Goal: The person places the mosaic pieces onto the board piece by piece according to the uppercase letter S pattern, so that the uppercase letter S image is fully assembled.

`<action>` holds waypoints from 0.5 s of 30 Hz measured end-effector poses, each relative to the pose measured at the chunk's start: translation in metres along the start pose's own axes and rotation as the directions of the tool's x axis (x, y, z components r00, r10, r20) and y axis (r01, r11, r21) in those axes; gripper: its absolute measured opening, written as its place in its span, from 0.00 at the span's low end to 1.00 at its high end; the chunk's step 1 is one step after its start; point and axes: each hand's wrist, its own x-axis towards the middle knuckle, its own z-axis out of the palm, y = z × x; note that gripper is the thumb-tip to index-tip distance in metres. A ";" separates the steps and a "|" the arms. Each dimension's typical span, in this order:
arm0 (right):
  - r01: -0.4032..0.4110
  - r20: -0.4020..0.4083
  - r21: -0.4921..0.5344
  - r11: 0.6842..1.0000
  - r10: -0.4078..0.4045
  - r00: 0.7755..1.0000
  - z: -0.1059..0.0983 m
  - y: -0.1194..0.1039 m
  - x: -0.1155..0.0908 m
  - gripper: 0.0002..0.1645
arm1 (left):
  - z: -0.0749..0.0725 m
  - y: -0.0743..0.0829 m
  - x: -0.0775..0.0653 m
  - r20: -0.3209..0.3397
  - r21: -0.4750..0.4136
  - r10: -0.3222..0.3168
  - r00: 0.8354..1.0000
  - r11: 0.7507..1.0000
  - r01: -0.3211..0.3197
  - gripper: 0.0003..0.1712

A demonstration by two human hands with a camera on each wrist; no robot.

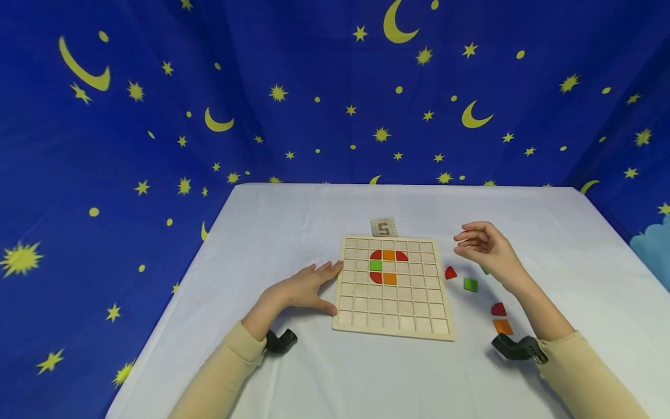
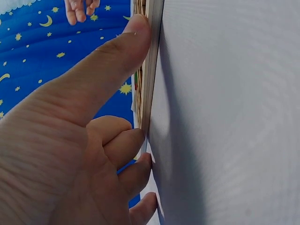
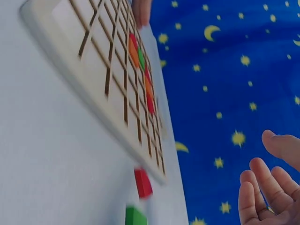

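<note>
A wooden grid board (image 1: 389, 305) lies flat on the table. Red quarter-round pieces, orange squares (image 1: 389, 255) and a green square (image 1: 376, 265) sit in its upper left cells in a curved shape. My left hand (image 1: 300, 288) touches the board's left edge with thumb and fingers spread; the left wrist view shows the thumb (image 2: 133, 44) at the board's side. Over the table to the board's right hovers my right hand (image 1: 492, 253), its fingers loosely bent. In the right wrist view its thumb stands apart from the fingers (image 3: 272, 190), and nothing shows between them.
Right of the board lie loose pieces: a red one (image 1: 451, 273), a green square (image 1: 470, 284), another red one (image 1: 499, 309) and an orange square (image 1: 503, 327). The right hand partly covers another green piece (image 1: 485, 270). A small pattern card (image 1: 384, 227) lies behind the board.
</note>
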 end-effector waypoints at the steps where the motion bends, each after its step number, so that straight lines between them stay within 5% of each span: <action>1: -0.011 -0.013 -0.021 1.000 0.010 1.000 -0.005 0.003 -0.003 0.26 | 0.000 0.000 0.000 -0.001 0.002 0.004 1.000 1.000 -0.004 0.62; 5: -0.020 -0.071 -0.074 0.997 0.015 0.997 -0.031 0.032 -0.014 0.28 | 0.000 0.002 0.000 -0.001 0.006 0.017 1.000 1.000 -0.017 0.62; 10: -0.005 -0.125 -0.023 1.000 0.002 0.992 -0.065 0.074 -0.027 0.31 | -0.001 0.003 -0.001 -0.001 0.007 0.025 1.000 1.000 -0.025 0.62; 15: -0.034 -0.179 0.011 0.999 0.035 0.983 -0.078 0.087 -0.036 0.36 | -0.002 0.005 -0.003 -0.002 -0.010 0.016 1.000 1.000 -0.016 0.61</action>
